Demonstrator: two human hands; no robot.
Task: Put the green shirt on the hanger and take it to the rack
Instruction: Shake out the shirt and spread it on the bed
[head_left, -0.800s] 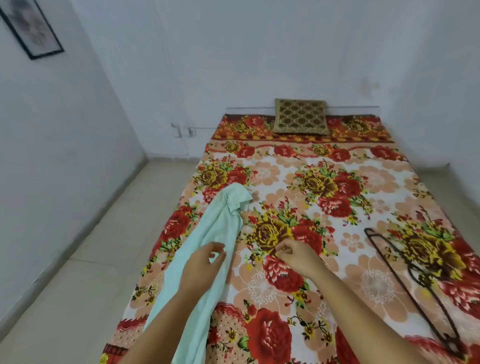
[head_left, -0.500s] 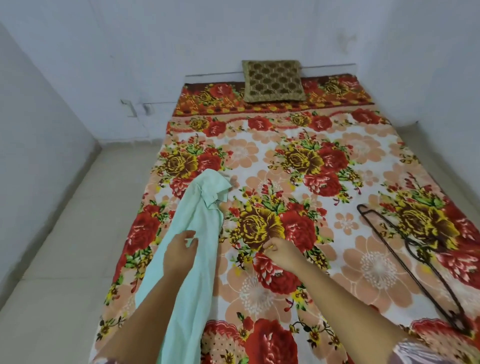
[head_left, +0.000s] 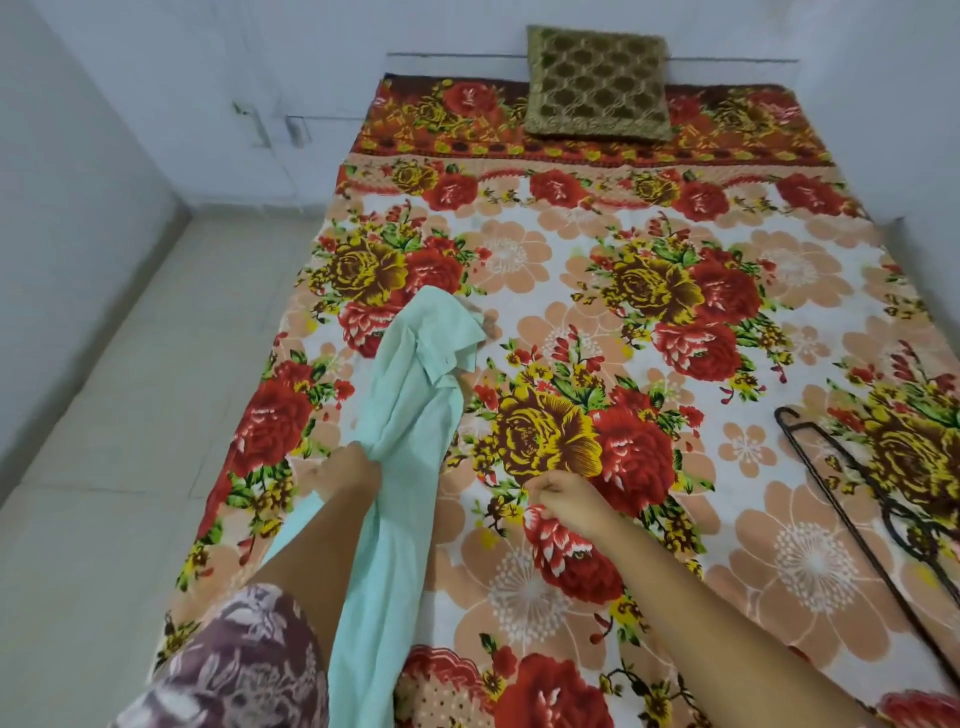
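Lying in a long, bunched strip along the left side of the bed (head_left: 597, 291), the green shirt (head_left: 410, 415) runs from its collar end, up near the middle of the floral bedspread, down past the near edge of the mattress and out of view at the bottom. The left hand (head_left: 348, 470) is closed around the shirt about halfway along that strip, fingers curled into the fabric so that the cloth gathers into folds at the grip; the collar part lies beyond the hand, further up the bed, and the rest trails back beside the forearm toward the person's patterned sleeve (head_left: 234, 665).

The right hand (head_left: 563, 496) sits just to the right of the shirt, apart from it, resting over the bedspread with the fingers drawn in and thumb against fingertips in a narrow pinch. Whether it has hold of a fold of the bedspread or nothing at all cannot be told.

A dark hanger (head_left: 862, 525) lies flat on the right side of the bed, well apart from both hands and from the shirt. A brown patterned cushion (head_left: 597, 83) leans at the head of the bed against the wall.
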